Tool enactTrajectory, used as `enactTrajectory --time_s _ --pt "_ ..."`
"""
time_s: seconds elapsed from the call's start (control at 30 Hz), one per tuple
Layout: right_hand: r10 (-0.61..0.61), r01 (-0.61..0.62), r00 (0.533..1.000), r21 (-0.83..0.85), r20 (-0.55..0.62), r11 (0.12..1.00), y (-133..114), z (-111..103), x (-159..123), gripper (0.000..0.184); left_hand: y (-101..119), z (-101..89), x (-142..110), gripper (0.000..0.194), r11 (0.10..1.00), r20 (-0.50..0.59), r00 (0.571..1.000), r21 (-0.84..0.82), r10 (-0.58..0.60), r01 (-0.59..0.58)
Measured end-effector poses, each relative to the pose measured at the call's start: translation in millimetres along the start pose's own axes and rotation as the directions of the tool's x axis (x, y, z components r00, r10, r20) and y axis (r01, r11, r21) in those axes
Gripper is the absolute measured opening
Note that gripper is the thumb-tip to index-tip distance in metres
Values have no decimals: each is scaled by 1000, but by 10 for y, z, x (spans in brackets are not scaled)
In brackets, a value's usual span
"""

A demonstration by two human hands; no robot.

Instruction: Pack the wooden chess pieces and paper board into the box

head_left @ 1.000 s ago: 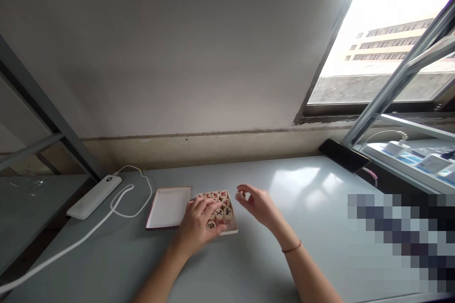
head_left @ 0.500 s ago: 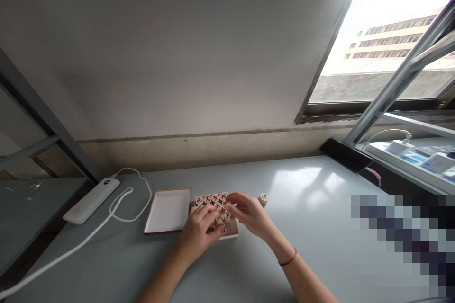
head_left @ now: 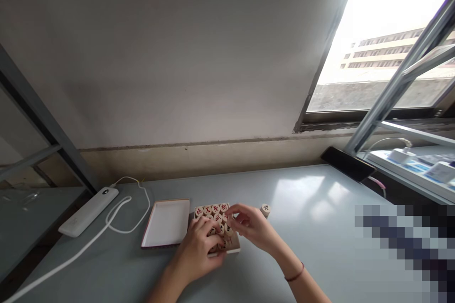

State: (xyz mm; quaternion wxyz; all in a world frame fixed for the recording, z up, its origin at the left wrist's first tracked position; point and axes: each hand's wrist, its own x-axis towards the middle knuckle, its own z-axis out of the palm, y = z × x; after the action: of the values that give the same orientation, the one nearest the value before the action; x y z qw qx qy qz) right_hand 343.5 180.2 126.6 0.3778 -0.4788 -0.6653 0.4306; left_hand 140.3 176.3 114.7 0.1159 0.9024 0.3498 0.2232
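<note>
The left hand (head_left: 199,247), half-curled, covers the near-left corner of a shallow white box (head_left: 234,246) of round pale-wood pieces (head_left: 215,209); the right hand (head_left: 253,227), narrow, overlaps its right edge; grips unclear.

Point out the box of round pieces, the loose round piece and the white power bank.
box of round pieces (head_left: 233,243): head view, its bare near-right corner
loose round piece (head_left: 265,209): head view, top face
white power bank (head_left: 88,212): head view, upper side

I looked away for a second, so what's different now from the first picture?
The right hand moved left, from beside the box to over its right side. A round piece now shows on the table beyond that hand, perhaps hidden before. The left hand stays over the box, and the lid stayed put.
</note>
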Motion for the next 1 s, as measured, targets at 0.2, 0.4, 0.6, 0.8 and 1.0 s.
enactTrajectory --time_s 0.2,0.4,0.6,0.8,1.0 --pt "-115 128 974 -57 198 990 -112 -16 -64 23 -69 3 -28 27 999 14 999 -11 -36 37" --pt "-131 185 967 -246 221 951 -52 110 -91 24 -121 -22 -31 43 998 5 998 -14 -64 64" --pt "-191 257 954 -302 232 918 -103 98 -83 8 -98 -42 -29 43 999 3 999 19 -51 51" --pt "-179 94 978 -531 -110 842 91 -264 -24 20 -20 -5 -11 37 992 18 999 117 36 -38" --pt "-1 -221 956 -722 -293 656 481 -475 -24 39 29 45 -1 23 990 11 1000 137 21 -22"
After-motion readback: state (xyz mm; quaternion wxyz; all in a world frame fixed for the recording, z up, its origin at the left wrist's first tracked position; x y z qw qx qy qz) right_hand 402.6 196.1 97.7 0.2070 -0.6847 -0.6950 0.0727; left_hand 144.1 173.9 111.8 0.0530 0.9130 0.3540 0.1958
